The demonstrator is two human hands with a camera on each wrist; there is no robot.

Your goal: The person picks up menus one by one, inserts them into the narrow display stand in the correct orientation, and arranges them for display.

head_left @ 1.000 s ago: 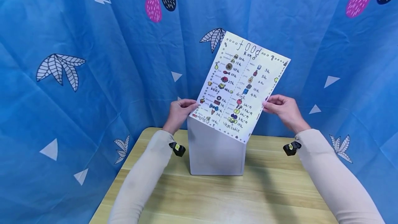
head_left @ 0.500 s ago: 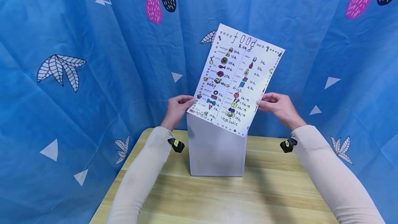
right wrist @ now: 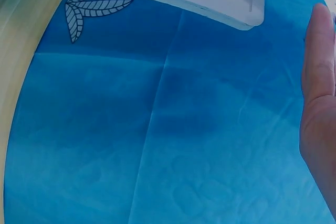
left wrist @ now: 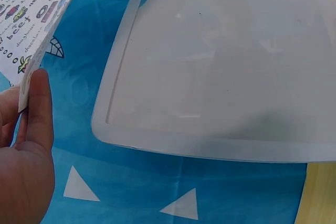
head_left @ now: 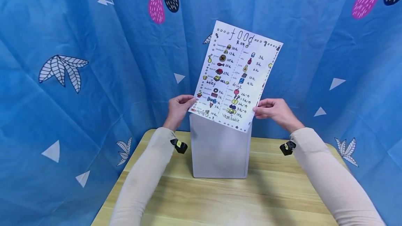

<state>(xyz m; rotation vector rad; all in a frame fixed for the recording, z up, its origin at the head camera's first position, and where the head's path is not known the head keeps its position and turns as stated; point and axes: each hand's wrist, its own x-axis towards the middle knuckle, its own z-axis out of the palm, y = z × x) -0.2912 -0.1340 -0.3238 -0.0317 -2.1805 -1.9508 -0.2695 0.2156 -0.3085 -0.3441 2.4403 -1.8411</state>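
Observation:
A hand-drawn paper menu (head_left: 237, 76) headed "food", with small coloured drawings and prices, is held up tilted in the head view. My left hand (head_left: 179, 110) pinches its lower left edge between thumb and fingers; the left wrist view shows that hand (left wrist: 29, 135) with the paper's edge (left wrist: 31, 72) in the pinch. On the paper's right edge, lower down, my right hand (head_left: 276, 111) pinches with thumb and fingers. Behind the paper stands a pale grey-white board (head_left: 220, 152), its upper part hidden by the menu. In the right wrist view only part of the right hand (right wrist: 319, 82) shows.
The board stands upright on a light wooden table (head_left: 201, 201). A blue patterned curtain (head_left: 110, 37) hangs behind and at the sides. Each wrist bears a small black camera, the left camera (head_left: 179, 145) and the right camera (head_left: 287, 147).
The paper has moved up and to the left, and its tilt has lessened a little. The right hand has shifted left with it, while the left hand has risen slightly. Both keep their hold.

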